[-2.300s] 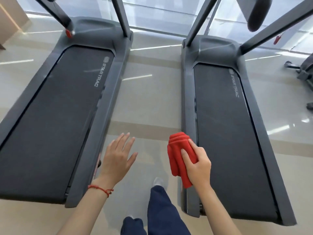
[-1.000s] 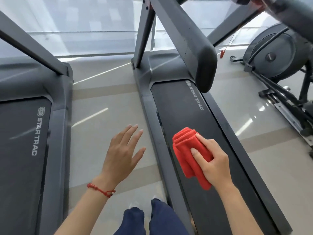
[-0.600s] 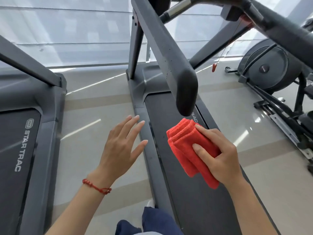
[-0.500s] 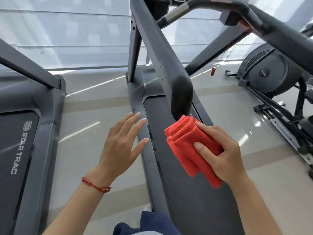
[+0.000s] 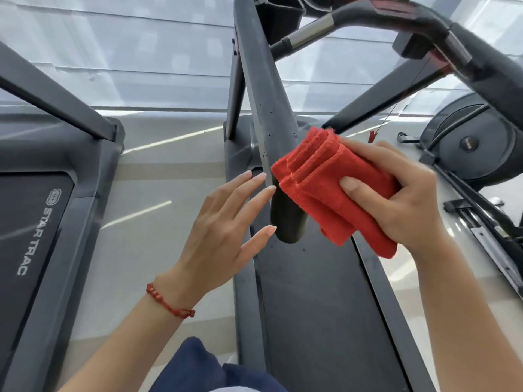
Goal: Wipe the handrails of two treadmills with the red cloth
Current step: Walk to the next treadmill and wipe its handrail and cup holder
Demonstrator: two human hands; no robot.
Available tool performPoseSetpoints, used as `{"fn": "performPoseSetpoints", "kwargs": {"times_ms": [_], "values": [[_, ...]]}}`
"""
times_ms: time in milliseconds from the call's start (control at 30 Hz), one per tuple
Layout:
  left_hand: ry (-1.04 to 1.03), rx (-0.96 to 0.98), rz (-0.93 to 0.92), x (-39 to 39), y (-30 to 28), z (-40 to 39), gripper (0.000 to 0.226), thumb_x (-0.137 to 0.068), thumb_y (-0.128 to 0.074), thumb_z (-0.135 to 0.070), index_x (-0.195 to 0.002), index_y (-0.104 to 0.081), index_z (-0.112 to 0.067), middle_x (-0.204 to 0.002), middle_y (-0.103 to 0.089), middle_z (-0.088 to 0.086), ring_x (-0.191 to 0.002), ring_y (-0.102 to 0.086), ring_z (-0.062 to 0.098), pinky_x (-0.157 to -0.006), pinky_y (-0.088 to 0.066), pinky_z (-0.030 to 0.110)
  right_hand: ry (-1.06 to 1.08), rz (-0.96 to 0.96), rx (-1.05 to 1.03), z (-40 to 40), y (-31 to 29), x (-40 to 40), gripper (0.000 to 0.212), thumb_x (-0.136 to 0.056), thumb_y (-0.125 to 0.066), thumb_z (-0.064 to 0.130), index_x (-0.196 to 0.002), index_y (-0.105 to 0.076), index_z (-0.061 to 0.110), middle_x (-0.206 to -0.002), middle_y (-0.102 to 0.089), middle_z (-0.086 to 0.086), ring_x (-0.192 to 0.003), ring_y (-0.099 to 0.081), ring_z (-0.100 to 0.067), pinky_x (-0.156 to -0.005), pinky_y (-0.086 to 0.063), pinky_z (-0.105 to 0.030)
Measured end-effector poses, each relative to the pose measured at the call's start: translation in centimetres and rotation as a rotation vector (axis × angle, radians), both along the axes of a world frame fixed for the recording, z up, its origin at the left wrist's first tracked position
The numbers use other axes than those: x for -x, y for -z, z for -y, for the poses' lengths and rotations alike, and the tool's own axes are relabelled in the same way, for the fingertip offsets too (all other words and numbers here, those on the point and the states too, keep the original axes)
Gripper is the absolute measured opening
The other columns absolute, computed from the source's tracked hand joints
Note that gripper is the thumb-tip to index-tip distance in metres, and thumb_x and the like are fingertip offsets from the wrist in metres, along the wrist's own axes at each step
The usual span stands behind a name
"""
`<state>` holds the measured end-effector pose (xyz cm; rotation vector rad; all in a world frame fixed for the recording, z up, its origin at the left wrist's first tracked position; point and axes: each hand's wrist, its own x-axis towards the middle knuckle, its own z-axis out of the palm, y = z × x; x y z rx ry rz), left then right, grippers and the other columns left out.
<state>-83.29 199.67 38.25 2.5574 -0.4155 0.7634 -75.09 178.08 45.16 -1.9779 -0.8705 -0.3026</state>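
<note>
My right hand (image 5: 396, 193) grips a folded red cloth (image 5: 319, 182) and presses it onto the near end of the right treadmill's dark left handrail (image 5: 263, 89). The rail's rounded tip (image 5: 287, 219) shows just below the cloth. My left hand (image 5: 223, 230) hovers with fingers spread and nothing in it, its fingertips close to the left side of that rail. The right handrail (image 5: 481, 63) of the same treadmill crosses the top right. Its belt (image 5: 319, 321) runs below my hands. The left treadmill (image 5: 31, 227) lies at the far left with one slanted upright (image 5: 56, 100).
Pale glossy floor (image 5: 158, 199) separates the two treadmills. Another exercise machine with a round dark flywheel (image 5: 469, 142) and floor rails stands at the right. A red safety clip (image 5: 373, 134) hangs on a cord from the console. My dark blue trouser leg (image 5: 198, 366) shows at the bottom.
My view has swung up and toward the right treadmill. My right hand has raised the red cloth from below the handrail tip onto the rail's end. My left hand came nearer to the rail.
</note>
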Motion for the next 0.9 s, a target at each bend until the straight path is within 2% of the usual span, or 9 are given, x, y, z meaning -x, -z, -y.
{"fn": "performPoseSetpoints", "kwargs": {"times_ms": [133, 233, 333, 367, 467, 533, 667, 800, 900], "values": [[0.038, -0.019, 0.018, -1.1, -0.1, 0.0, 0.045, -0.092, -0.048, -0.032, -0.124, -0.055, -0.001, -0.133, -0.051, 0.016, -0.127, -0.043, 0.031, -0.1, -0.041, 0.046, -0.001, 0.068, 0.049, -1.7, -1.2, -3.5, 0.04, -0.082, -0.064, 0.031, -0.12, -0.058, 0.02, -0.095, -0.059, 0.009, -0.086, -0.056, -0.005, -0.08, -0.042, -0.019], [0.079, -0.018, 0.047, -2.1, -0.1, -0.2, 0.042, -0.091, -0.049, -0.031, -0.122, -0.056, -0.003, -0.132, -0.052, 0.016, -0.126, -0.045, 0.029, -0.098, -0.042, 0.045, -0.026, 0.082, 0.128, -3.5, -1.5, -6.0, 0.04, -0.082, -0.064, 0.031, -0.12, -0.059, 0.018, -0.099, -0.057, 0.014, -0.091, -0.056, -0.001, -0.084, -0.041, -0.021], [0.117, -0.014, 0.083, -2.8, -0.1, -0.3, 0.04, -0.092, -0.049, -0.031, -0.12, -0.058, -0.005, -0.131, -0.052, 0.016, -0.125, -0.045, 0.027, -0.098, -0.043, 0.045, -0.072, 0.07, 0.203, -4.9, -1.5, -7.9, 0.04, -0.083, -0.064, 0.028, -0.121, -0.059, 0.018, -0.096, -0.062, 0.0, -0.089, -0.06, -0.014, -0.083, -0.046, -0.03], [0.134, -0.009, 0.092, -3.0, 0.0, -0.3, 0.039, -0.092, -0.049, -0.031, -0.12, -0.059, -0.005, -0.131, -0.052, 0.015, -0.125, -0.045, 0.027, -0.098, -0.043, 0.044, -0.081, 0.066, 0.228, -5.3, -1.5, -8.4, 0.04, -0.083, -0.064, 0.029, -0.121, -0.059, 0.019, -0.094, -0.063, -0.003, -0.088, -0.06, -0.014, -0.082, -0.046, -0.03], [0.169, -0.001, 0.115, -3.7, 0.0, -0.3, 0.037, -0.093, -0.048, -0.031, -0.118, -0.061, -0.007, -0.131, -0.052, 0.014, -0.125, -0.045, 0.026, -0.098, -0.043, 0.044, -0.081, 0.065, 0.311, -6.9, -2.3, -10.1, 0.038, -0.084, -0.062, 0.034, -0.121, -0.058, 0.029, -0.091, -0.061, 0.002, -0.082, -0.055, -0.001, -0.078, -0.04, -0.017], [0.183, 0.0, 0.125, -4.1, -0.1, -0.3, 0.036, -0.093, -0.048, -0.031, -0.118, -0.062, -0.007, -0.131, -0.053, 0.014, -0.125, -0.046, 0.026, -0.097, -0.044, 0.045, -0.071, 0.061, 0.359, -7.9, -2.8, -11.0, 0.038, -0.084, -0.062, 0.036, -0.121, -0.058, 0.031, -0.09, -0.06, 0.003, -0.081, -0.053, 0.0, -0.077, -0.038, -0.015], [0.21, 0.01, 0.143, -4.9, -0.3, -0.4, 0.036, -0.093, -0.048, -0.03, -0.117, -0.062, -0.007, -0.13, -0.054, 0.015, -0.122, -0.049, 0.028, -0.094, -0.046, 0.047, -0.077, 0.073, 0.402, -8.0, -3.0, -11.0, 0.039, -0.083, -0.063, 0.035, -0.121, -0.058, 0.028, -0.093, -0.059, 0.003, -0.084, -0.053, -0.001, -0.08, -0.038, -0.014], [0.225, 0.019, 0.142, -5.5, -0.4, -0.7, 0.036, -0.092, -0.05, -0.03, -0.118, -0.062, -0.008, -0.131, -0.053, 0.014, -0.122, -0.05, 0.027, -0.095, -0.045, 0.046, -0.138, 0.097, 0.448, -7.5, -3.2, -10.3, 0.04, -0.081, -0.065, 0.036, -0.12, -0.059, 0.026, -0.098, -0.06, -0.002, -0.09, -0.058, -0.012, -0.084, -0.044, -0.024], [0.233, 0.031, 0.124, -5.8, -0.3, -0.9, 0.036, -0.092, -0.05, -0.031, -0.119, -0.061, -0.01, -0.133, -0.051, 0.013, -0.124, -0.048, 0.027, -0.095, -0.044, 0.045, -0.148, 0.098, 0.482, -8.4, -3.4, -11.0, 0.038, -0.081, -0.065, 0.036, -0.118, -0.061, 0.029, -0.095, -0.06, 0.004, -0.088, -0.057, -0.004, -0.082, -0.043, -0.019]]}}
